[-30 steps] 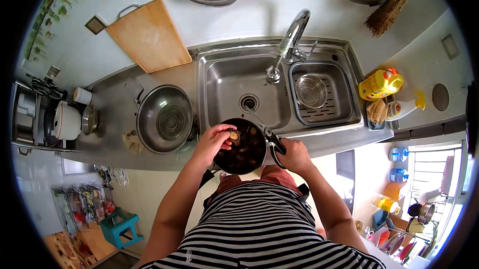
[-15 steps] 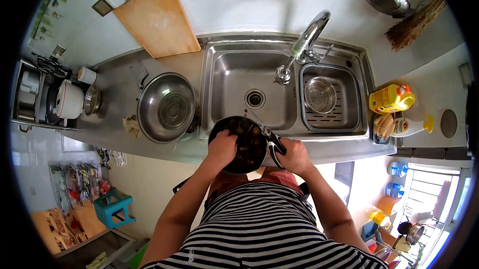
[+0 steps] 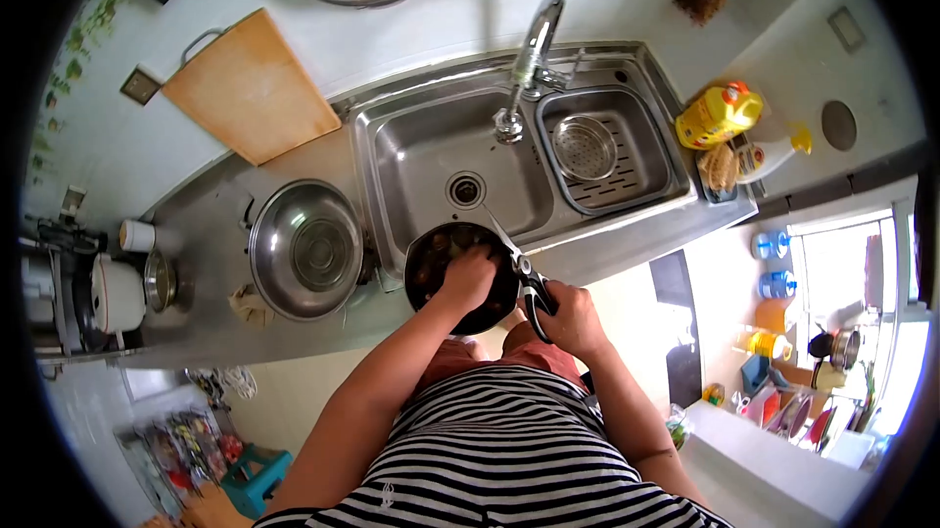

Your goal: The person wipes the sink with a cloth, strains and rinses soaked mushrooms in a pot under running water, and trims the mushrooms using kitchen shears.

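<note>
A dark pot (image 3: 423, 273) with brown pieces in it is at the counter's front edge, in front of my body. My left hand (image 3: 468, 278) reaches down into it; the fingertips are hidden among the dark contents. To the right of the pot, my right hand (image 3: 573, 317) is closed around the black and white handles of the scissors (image 3: 532, 291). The scissors' blades point up and left over the pot's rim towards the sink.
The steel sink (image 3: 421, 151) lies beyond the pot, with a faucet (image 3: 534, 48) and a rack (image 3: 627, 175). A large steel bowl (image 3: 305, 249) is on the counter at left. A cutting board (image 3: 252, 87) leans behind; bottles (image 3: 720, 117) stand at right.
The view has turned and shifted. My left hand held a brown piece above the pot a second ago; it then went into the pot and is now further right inside it. The scissors remain in my right hand.
</note>
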A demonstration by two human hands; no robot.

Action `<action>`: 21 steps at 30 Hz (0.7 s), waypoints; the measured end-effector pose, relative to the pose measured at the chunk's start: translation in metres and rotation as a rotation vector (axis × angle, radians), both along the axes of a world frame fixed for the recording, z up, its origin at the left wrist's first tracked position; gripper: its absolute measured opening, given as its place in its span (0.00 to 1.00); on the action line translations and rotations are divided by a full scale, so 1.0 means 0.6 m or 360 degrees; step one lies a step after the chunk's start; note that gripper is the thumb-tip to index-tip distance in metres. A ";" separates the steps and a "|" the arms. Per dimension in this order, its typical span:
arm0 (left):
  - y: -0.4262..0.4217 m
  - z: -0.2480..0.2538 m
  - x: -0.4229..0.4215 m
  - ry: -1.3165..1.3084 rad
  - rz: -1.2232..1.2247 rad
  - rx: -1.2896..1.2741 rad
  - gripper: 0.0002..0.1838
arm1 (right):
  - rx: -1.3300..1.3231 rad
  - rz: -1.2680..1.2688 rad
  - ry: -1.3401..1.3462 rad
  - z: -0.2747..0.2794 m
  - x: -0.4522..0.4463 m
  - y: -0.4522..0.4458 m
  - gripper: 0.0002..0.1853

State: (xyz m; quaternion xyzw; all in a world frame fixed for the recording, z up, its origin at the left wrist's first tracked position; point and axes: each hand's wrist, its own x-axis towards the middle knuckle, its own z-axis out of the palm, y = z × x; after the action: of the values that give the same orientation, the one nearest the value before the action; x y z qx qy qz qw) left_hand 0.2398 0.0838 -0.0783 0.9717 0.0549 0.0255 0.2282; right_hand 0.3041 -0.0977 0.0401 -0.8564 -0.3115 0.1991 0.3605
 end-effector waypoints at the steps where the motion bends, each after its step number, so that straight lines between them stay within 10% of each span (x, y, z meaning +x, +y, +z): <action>1: 0.004 0.006 -0.001 0.0101 0.0019 -0.0116 0.08 | -0.0038 -0.0053 0.0043 0.005 -0.009 -0.006 0.20; 14: 0.053 0.085 -0.066 0.0481 0.0799 -0.2854 0.17 | -0.0117 -0.0110 0.0219 -0.006 -0.072 -0.003 0.21; 21: 0.055 0.094 -0.102 0.0146 0.0861 -0.2724 0.17 | -0.0047 0.0051 0.0199 -0.017 -0.053 0.050 0.20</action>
State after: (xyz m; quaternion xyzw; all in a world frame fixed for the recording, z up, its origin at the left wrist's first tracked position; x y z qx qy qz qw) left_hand 0.1785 0.1166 -0.0217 0.4232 0.2911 -0.0100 0.8579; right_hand 0.2720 -0.0675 0.0297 -0.8424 -0.2991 0.2625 0.3633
